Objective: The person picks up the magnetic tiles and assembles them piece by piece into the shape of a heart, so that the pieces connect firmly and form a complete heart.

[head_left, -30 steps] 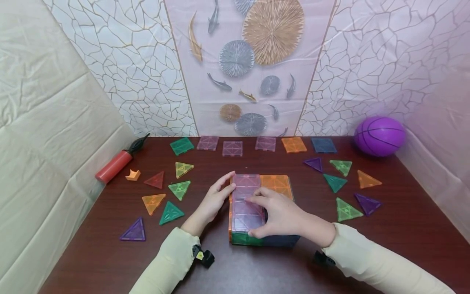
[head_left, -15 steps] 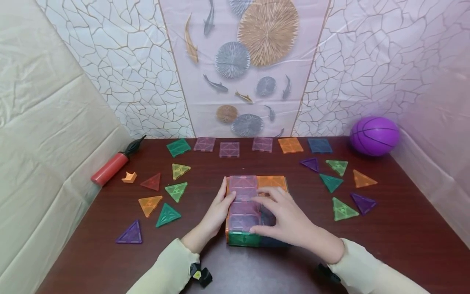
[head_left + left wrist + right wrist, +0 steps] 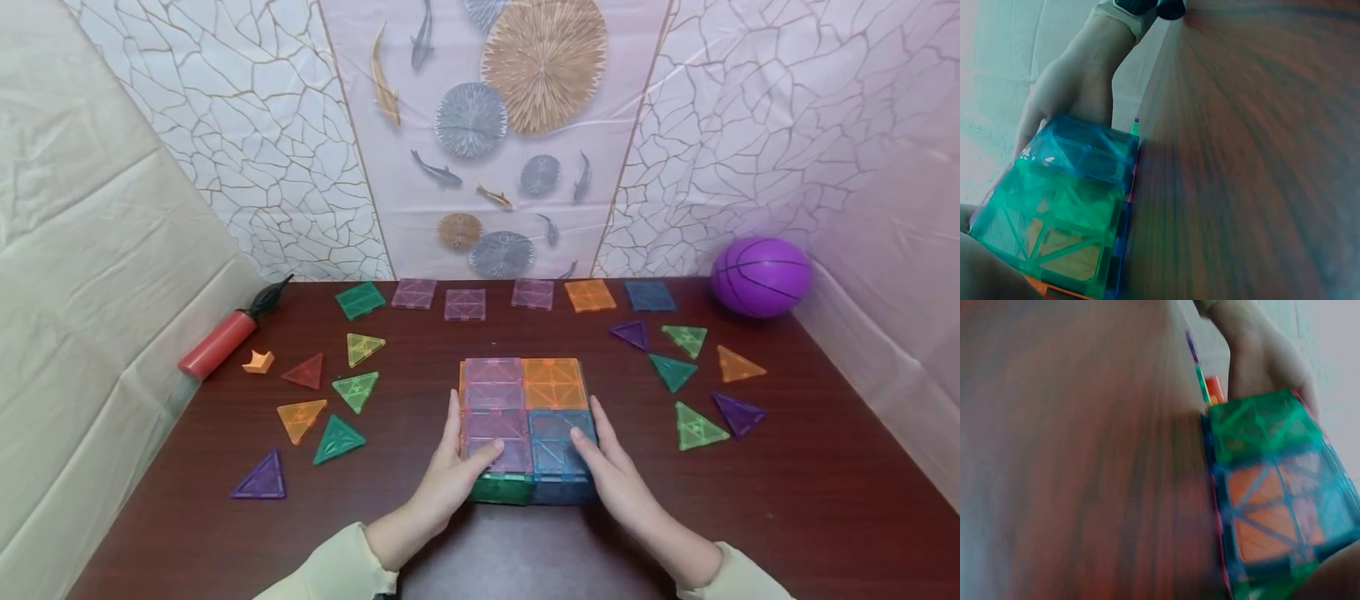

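Observation:
A flat box of translucent tiles sits at the middle front of the table, its top showing two pink tiles at left, an orange tile and a blue tile at right. My left hand grips its left side, thumb on the near pink tile. Against the right side my right hand holds on, thumb on the blue tile. Green and blue walls form the near side; the green wall shows in the left wrist view and the blue wall in the right wrist view.
Square tiles line the table's back. Triangular tiles lie at left and at right. A red pump and small orange crown piece are at far left, a purple ball at back right.
My right hand has moved off the pink tiles to the box's right side, uncovering the blue tile. My left hand has slid nearer along the left side, its thumb now over the near pink tile.

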The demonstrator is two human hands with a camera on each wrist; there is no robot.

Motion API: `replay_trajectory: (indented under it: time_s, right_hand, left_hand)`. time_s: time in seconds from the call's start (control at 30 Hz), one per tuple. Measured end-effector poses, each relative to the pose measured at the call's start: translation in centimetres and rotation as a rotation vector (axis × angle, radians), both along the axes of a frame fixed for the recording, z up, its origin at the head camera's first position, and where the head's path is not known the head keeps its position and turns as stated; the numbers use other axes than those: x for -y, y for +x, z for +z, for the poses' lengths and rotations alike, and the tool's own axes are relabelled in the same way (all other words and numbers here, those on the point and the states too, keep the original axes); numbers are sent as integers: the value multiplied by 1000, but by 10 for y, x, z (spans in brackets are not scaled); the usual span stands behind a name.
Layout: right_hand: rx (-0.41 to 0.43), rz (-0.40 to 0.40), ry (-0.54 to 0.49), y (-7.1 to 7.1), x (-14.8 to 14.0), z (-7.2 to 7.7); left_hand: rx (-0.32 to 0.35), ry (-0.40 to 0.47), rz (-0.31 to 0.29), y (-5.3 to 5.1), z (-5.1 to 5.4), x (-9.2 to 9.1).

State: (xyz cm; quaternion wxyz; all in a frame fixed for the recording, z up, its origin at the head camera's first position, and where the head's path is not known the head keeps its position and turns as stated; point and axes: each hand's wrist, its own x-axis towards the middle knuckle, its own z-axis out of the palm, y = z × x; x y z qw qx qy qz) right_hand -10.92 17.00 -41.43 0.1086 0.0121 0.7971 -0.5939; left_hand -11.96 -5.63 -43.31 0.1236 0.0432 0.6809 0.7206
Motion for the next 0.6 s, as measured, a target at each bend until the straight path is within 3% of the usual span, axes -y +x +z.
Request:
replay_trajectory:
  time_s: [0.17,0.33,0.6]
  right_hand:
    - [-29,-30,23,-9,5,-4]
    - [-24,-36,35,-32,2,-6]
    - [-29,-46,12,-70,-5,-8]
  left_hand:
    - [-25,-6,-55,-12,-3,3]
    - [-52,-76,-76,-38,-7,2]
    - [-58,-95,-101,-85,-9,-4]
